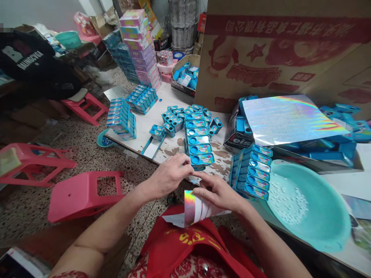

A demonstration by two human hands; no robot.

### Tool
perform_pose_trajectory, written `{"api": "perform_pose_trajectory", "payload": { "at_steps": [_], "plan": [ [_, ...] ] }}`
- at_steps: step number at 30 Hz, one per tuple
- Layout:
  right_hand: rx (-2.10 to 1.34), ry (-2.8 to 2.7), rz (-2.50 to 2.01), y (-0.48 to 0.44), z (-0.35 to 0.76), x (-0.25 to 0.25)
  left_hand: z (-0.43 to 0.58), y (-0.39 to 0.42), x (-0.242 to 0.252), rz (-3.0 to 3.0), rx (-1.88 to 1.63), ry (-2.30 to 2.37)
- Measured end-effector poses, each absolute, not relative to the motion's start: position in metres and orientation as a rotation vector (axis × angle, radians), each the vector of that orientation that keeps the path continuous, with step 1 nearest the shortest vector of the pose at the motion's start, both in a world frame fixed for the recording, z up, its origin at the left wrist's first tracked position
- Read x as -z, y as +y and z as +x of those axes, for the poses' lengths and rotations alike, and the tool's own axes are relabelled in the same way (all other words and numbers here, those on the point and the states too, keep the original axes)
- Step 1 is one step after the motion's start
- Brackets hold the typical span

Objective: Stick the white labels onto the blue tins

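My right hand (216, 191) grips a curled holographic sticker sheet (190, 206), white on its back, between thumb and fingers. Its index finger stretches out and meets the fingertips of my left hand (171, 173). Those left fingers are pinched together; whatever they hold, if anything, is too small to make out. Just beyond both hands stands a row of blue candy tins (199, 148) with a round window in each top. To the right of my right hand are more stacked blue tins (257, 172). A shallow tray (152, 148) with a few tins lies left of the row.
A turquoise basin (327, 216) with small white candies sits at right. Behind it, a large holographic sheet (292, 119) covers a box of tins. A tall cardboard box (278, 50) closes off the back. Pink stools (84, 197) stand left; a seated person (37, 69) is beyond.
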State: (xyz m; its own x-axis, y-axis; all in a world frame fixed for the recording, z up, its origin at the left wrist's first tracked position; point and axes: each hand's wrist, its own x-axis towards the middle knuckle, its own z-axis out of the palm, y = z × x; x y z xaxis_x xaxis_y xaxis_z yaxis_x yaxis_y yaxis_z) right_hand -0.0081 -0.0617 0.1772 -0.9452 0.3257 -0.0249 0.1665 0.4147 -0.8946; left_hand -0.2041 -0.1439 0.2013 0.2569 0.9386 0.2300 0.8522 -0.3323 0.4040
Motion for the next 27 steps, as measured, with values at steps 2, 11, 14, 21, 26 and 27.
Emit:
{"api": "perform_pose_trajectory", "payload": {
  "at_steps": [2,11,14,21,26,27],
  "plan": [
    [-1.682,-2.435,-0.45,-0.06,-0.009,-0.176,-0.201,-0.144,-0.197,2.369,-0.707,1.723],
    [-1.756,-2.325,-0.577,-0.063,-0.008,-0.178,-0.202,-0.149,-0.191,2.178,-1.153,1.865],
    [-1.643,-2.382,-0.667,-0.06,-0.003,-0.18,-0.213,-0.153,-0.203,2.268,-0.981,1.956],
    [-1.582,-2.479,-0.59,-0.057,-0.005,-0.181,-0.225,-0.153,-0.223,2.473,-0.34,1.915],
    [-1.601,-2.433,-0.639,-0.057,-0.005,-0.181,-0.23,-0.152,-0.227,2.271,-0.556,1.707],
    [-1.602,-2.43,-0.642,-0.057,-0.004,-0.181,-0.232,-0.153,-0.229,2.24,-0.57,1.652]
  ]
}}
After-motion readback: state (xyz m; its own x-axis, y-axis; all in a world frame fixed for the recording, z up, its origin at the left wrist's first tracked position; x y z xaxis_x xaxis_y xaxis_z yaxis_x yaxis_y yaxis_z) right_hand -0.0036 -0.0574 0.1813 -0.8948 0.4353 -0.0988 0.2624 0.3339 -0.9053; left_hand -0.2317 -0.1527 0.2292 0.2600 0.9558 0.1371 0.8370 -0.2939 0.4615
